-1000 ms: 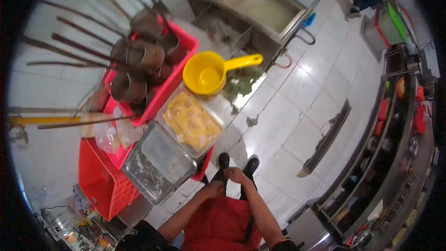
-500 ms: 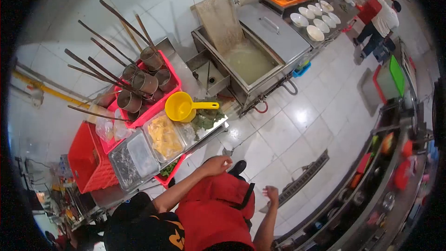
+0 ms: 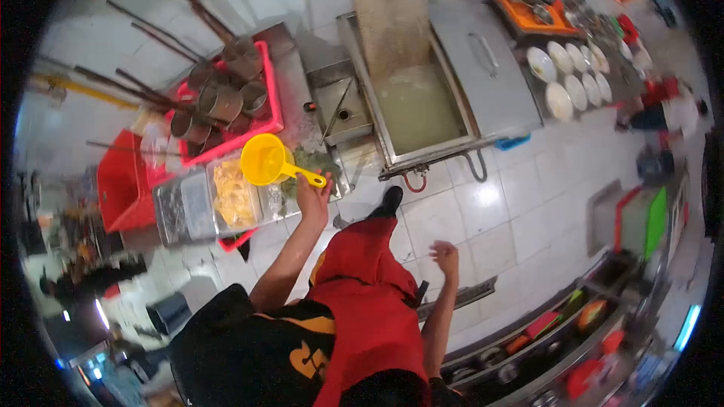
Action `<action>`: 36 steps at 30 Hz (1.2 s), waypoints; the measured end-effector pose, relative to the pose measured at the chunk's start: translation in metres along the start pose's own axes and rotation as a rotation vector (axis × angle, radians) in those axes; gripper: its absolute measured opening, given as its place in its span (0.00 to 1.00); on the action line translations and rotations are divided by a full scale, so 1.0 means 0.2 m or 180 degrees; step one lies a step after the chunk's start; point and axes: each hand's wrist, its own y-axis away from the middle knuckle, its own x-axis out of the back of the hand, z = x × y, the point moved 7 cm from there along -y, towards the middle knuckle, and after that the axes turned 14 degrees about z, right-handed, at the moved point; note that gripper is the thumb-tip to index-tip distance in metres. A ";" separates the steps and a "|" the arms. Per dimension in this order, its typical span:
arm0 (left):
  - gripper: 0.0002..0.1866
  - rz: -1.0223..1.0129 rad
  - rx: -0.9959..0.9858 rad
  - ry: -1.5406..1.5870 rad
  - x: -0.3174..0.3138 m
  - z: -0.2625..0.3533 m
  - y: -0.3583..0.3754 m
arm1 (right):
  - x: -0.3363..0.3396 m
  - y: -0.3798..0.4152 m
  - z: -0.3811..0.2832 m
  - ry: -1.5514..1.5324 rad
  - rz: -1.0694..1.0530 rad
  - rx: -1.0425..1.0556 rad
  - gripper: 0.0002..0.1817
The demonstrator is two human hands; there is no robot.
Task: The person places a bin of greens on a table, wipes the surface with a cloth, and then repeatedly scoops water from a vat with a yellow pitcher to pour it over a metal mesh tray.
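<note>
My left hand (image 3: 311, 197) is at the handle of a yellow plastic dipper (image 3: 265, 159), its fingers closed about the handle's end. The dipper is over a clear container of yellow food (image 3: 235, 194) and some leafy greens (image 3: 317, 160) on the metal counter. Out over the floor, my right hand (image 3: 445, 255) hangs at my side with its fingers loosely apart and nothing in it. Behind the dipper, a pink crate (image 3: 273, 90) holds several metal strainers (image 3: 221, 104) with long handles.
A steel vat (image 3: 415, 109) of cloudy water lies ahead, beside a small sink (image 3: 339, 94). White bowls (image 3: 559, 102) line the counter at right. A red crate (image 3: 121, 188) stands at left. A co-worker (image 3: 682, 114) is at far right. Shelving (image 3: 528, 343) runs along the lower right.
I have stepped toward the counter and my view has turned. My left hand has reached from near my body to the dipper's handle and taken hold. My right hand stays empty.
</note>
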 end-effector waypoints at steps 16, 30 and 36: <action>0.10 -0.1775 -0.1166 -0.2228 -0.82 -0.21 0.74 | -0.82 0.01 -1.82 -0.0331 -0.2542 0.0679 0.13; 0.22 -0.1337 -0.1936 -0.5008 -0.80 -0.57 0.63 | -0.81 -1.09 -1.61 0.3530 -0.0808 0.3088 0.17; 0.23 -0.0092 -0.0710 -0.4914 -0.03 -0.86 0.50 | -0.93 -1.07 -1.57 0.4091 -0.1651 0.3776 0.13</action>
